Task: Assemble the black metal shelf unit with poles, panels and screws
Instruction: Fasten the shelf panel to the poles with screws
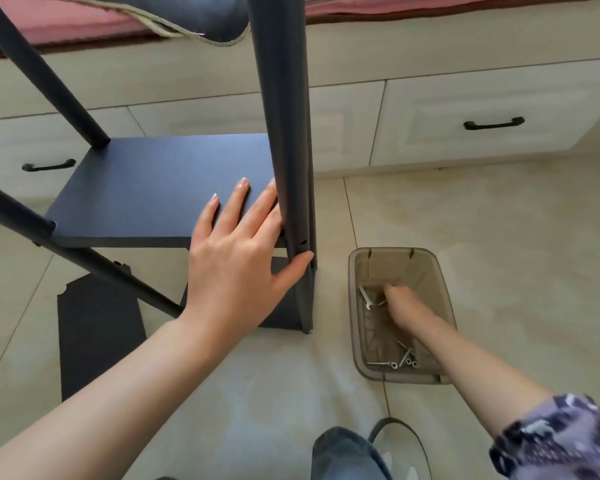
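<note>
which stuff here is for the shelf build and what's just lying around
For the job: shelf panel, upright pole, loose panel on floor, bin of screws, wrench.
Lying about: cloth, drawer handles.

I am over a pale tiled floor (499,237). My shelf frame (291,168) stands on it at the centre, one pole foot (307,330) touching the tiles. A loose black panel (97,334) lies flat to the near left. A translucent bin (357,306) sits just right of the frame, holding a wrench (366,296) and screws (404,358).
</note>
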A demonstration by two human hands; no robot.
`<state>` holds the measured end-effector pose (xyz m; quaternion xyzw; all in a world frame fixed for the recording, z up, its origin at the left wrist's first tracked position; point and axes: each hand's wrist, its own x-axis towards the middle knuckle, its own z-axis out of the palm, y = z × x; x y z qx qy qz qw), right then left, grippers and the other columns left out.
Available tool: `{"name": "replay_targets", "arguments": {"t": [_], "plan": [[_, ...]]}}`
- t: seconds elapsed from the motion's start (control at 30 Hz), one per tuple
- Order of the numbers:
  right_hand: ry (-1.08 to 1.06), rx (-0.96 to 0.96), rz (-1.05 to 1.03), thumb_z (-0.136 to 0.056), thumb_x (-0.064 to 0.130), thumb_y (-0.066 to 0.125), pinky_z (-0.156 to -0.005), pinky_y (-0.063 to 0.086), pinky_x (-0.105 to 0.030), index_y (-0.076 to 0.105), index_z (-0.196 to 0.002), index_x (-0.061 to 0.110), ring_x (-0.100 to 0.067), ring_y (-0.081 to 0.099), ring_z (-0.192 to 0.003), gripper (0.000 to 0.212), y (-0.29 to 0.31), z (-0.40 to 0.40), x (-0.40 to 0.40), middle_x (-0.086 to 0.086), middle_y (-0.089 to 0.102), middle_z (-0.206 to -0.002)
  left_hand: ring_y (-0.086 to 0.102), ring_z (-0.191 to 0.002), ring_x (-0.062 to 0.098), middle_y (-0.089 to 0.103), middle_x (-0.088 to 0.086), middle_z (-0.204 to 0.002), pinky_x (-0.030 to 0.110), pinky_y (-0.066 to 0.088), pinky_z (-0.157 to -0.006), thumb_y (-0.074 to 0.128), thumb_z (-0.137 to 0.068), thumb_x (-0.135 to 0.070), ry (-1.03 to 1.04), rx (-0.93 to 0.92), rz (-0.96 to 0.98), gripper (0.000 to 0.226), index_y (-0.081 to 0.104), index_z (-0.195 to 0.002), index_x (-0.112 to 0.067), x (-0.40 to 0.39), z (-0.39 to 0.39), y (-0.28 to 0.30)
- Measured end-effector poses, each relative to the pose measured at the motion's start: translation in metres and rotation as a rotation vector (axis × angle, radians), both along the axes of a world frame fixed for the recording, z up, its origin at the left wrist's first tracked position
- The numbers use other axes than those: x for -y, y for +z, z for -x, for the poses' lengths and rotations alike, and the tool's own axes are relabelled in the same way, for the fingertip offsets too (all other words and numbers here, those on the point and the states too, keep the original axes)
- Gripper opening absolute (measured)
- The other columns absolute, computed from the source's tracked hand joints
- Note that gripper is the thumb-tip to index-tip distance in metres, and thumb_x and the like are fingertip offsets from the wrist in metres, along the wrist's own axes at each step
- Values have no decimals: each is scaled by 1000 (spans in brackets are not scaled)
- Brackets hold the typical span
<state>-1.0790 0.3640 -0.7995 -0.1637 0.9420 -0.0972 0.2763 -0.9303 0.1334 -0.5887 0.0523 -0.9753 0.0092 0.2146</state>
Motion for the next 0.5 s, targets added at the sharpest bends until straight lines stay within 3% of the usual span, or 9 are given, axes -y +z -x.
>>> {"name": "replay_targets", "arguments": {"t": [0.13,0.3,0.5], "plan": [[91,-86,-40,-100,8,39,-92,48,-43,51,-121,1,-38,55,-111,25,-6,1,6,-20,53,-124,40,-145,33,51,0,-151,52,29,-118,51,-95,-54,4,-34,19,61,56,-143,-17,-1,2,-2],[222,-179,-189,-93,0,50,-72,44,-38,50,-120,3,-36,57,-104,27,0,-1,6,-18,48,-123,40,-145,32,50,0,-152,53,29,-118,51,-94,-55,13,-36,15,62,55,-144,-19,-3,4,-3],[293,-237,-220,-94,3,52,-77,50,-40,49,-126,5,-35,54,-114,33,0,-6,7,-16,52,-126,40,-145,32,50,-1,-152,52,28,-119,51,-95,-55,16,-26,17,62,55,-144,-19,-4,4,-2]]}}
